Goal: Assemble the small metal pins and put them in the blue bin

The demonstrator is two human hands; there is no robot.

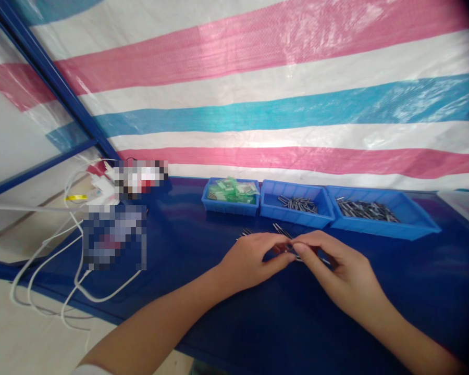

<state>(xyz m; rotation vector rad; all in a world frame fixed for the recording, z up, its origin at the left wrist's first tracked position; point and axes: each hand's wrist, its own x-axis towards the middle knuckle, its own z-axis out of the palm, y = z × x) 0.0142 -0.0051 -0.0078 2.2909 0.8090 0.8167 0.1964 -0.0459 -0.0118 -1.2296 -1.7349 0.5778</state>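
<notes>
My left hand point(250, 258) and my right hand point(342, 268) meet over the blue table, fingertips close together. Each hand is closed in a pinch between thumb and forefinger. Something small and greyish shows between the fingertips, but its shape is mostly hidden. Just beyond the hands, short thin metal rods point(280, 229) lie on the table. More rods point(247, 232) show behind my left hand, partly covered by it. A bit of metal also appears beneath my right fingers; whether it is held or lying on the table, I cannot tell.
Along the back stand a blue bin point(230, 208) of green plastic packets and two blue bins point(297, 216) point(391, 229) of metal rods. White cables point(97, 299) and blurred-out items point(113, 237) occupy the left. A striped plastic sheet point(258, 120) hangs behind the table point(258, 323).
</notes>
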